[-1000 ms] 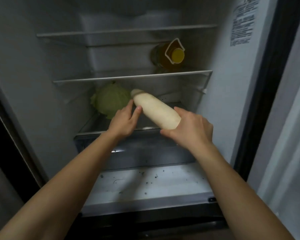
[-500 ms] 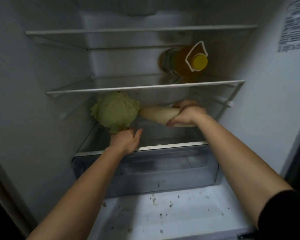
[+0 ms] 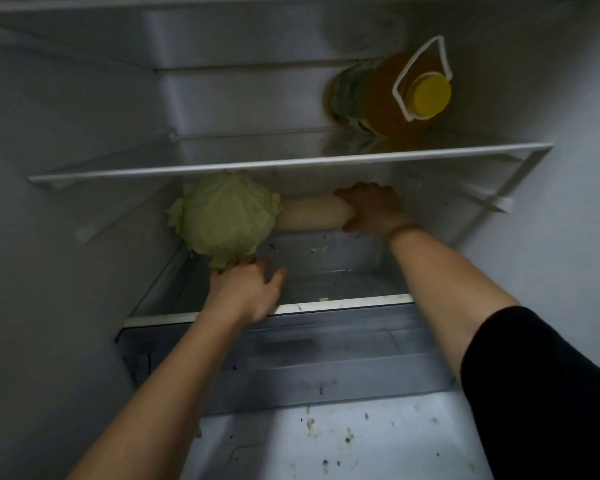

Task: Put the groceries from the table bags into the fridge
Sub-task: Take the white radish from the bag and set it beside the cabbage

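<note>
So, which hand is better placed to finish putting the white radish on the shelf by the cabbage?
Right. The right hand grips the radish at its end; the left hand only touches the cabbage.

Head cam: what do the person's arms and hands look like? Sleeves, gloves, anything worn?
Left hand and right hand: bare, no gloves. Left arm bare to the frame edge, no sleeve in view. Right forearm bare, with a black sleeve from about the elbow up. A thin line at the right wrist may be a band or a crease; cannot tell.
</note>
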Demonstrator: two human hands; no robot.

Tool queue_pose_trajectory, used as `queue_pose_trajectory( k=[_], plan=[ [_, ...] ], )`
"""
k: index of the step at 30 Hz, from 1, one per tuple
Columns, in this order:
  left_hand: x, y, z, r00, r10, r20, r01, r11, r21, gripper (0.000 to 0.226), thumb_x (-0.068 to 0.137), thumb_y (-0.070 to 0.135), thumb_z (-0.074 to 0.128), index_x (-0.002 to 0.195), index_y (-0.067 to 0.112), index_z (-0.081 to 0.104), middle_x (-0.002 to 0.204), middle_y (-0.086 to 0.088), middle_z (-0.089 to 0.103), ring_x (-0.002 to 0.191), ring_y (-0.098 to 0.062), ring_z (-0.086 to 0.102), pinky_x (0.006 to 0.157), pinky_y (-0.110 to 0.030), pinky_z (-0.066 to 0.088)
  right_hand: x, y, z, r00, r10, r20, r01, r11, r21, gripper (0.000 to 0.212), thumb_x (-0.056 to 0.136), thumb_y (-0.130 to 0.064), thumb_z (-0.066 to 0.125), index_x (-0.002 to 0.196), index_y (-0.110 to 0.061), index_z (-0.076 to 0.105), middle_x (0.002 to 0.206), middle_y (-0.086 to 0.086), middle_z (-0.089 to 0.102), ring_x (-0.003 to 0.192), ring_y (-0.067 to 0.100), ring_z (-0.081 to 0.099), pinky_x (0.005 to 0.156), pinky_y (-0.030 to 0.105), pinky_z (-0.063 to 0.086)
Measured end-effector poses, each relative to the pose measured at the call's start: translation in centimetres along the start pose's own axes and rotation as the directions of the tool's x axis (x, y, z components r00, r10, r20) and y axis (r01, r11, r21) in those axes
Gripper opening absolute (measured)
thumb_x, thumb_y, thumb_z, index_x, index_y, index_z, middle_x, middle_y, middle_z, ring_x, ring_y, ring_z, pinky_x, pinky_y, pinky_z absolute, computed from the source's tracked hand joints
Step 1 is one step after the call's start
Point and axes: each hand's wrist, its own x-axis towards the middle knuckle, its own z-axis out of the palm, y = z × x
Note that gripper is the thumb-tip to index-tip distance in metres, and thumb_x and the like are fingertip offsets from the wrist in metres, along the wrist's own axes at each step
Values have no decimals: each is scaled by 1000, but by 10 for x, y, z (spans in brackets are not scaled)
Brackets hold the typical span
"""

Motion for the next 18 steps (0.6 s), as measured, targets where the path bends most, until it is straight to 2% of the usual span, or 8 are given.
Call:
queue_pose_trajectory(
  k=[5, 7, 9, 12, 15, 18],
  plan=[
    [1, 0, 1, 1000, -9, 4, 9, 1000, -15, 49, 98, 59, 30, 126, 30, 58, 144, -2, 51, 135, -26, 41, 109, -46, 27, 15, -1, 29, 997, 75, -17, -74, 997, 33, 73, 88, -28, 69, 152, -25, 35, 145, 17, 43, 132, 40, 45, 106, 53, 42],
    [1, 0, 0, 1000, -12, 5, 12, 1000, -28, 49, 98, 59, 30, 127, 31, 58, 144, -2, 50, 135, -26, 40, 110, -46, 26, 17, -6, 39, 994, 110, -1, -110, 994, 24, 80, 90, -23, 65, 157, -23, 22, 154, 19, 31, 142, 42, 30, 114, 58, 30],
    [0, 0, 0, 1000, -11, -3, 11, 999, -33, 48, 98, 58, 30, 126, 30, 58, 144, -2, 51, 135, -25, 41, 110, -46, 26, 17, -10, 43, 990, 129, 56, -131, 990, 48, 89, 91, -21, 61, 160, -22, 5, 164, 19, 9, 151, 43, 7, 119, 61, 13],
    [-2, 1, -1, 1000, -11, -26, 10, 999, -48, 47, 99, 56, 32, 122, 27, 60, 141, -4, 54, 133, -26, 43, 110, -44, 29, 8, -7, 42, 987, 120, 109, -133, 984, 121, 93, 92, -21, 57, 160, -23, -6, 167, 16, -11, 153, 41, -10, 121, 60, 2],
    [-2, 0, -1, 997, -25, -75, 19, 997, -79, 47, 99, 54, 34, 115, 22, 64, 133, -9, 60, 126, -30, 50, 106, -43, 36, -12, -12, 34, 986, 144, 81, -157, 970, 185, 87, 94, -27, 55, 161, -23, 0, 167, 14, -10, 153, 39, -7, 123, 57, 3],
    [-6, 0, -2, 978, -34, -206, 15, 996, -89, 49, 99, 52, 33, 109, 18, 67, 122, -14, 65, 115, -34, 57, 95, -41, 43, -45, -24, 23, 975, 217, -34, -200, 939, 281, 75, 97, -35, 52, 160, -22, 13, 167, 14, 5, 153, 38, 7, 123, 48, 14]
  ],
)
